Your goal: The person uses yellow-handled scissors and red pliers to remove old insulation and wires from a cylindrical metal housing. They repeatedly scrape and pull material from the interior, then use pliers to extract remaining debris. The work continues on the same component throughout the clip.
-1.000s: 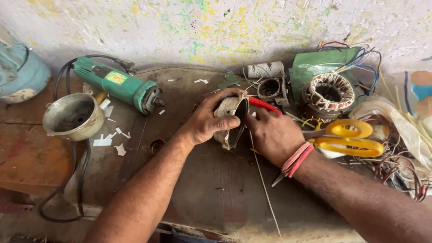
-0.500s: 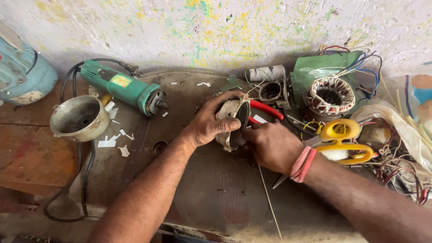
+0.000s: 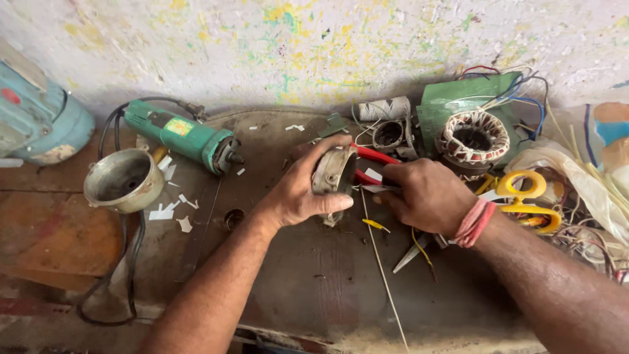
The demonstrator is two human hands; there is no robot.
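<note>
The bench (image 3: 314, 288) is a dark, greasy, scuffed slab pushed up against a whitewashed wall (image 3: 295, 46) flecked with yellow and green paint, and it is crowded along the back edge. At the middle of it the left hand (image 3: 298, 193) is wrapped around a round grey metal motor housing (image 3: 333, 174), thumb underneath and fingers curled over the top, holding it on edge just above the surface; its flat face is turned toward the right, so its axis runs roughly across the bench, side to side. The right hand (image 3: 426, 193) is closed on red-handled pliers (image 3: 372, 157), whose handles point up and left, passing right beside the housing. Behind lie a copper-wound stator (image 3: 473, 137) on green sheet, with loose coloured wires, and yellow-handled scissors (image 3: 524, 196) just past the right wrist. Off to the left sit a green angle grinder (image 3: 187, 139), lying slantwise, and a dull metal cup-shaped cover (image 3: 123, 180), with white paper scraps (image 3: 167, 210) between them.
</note>
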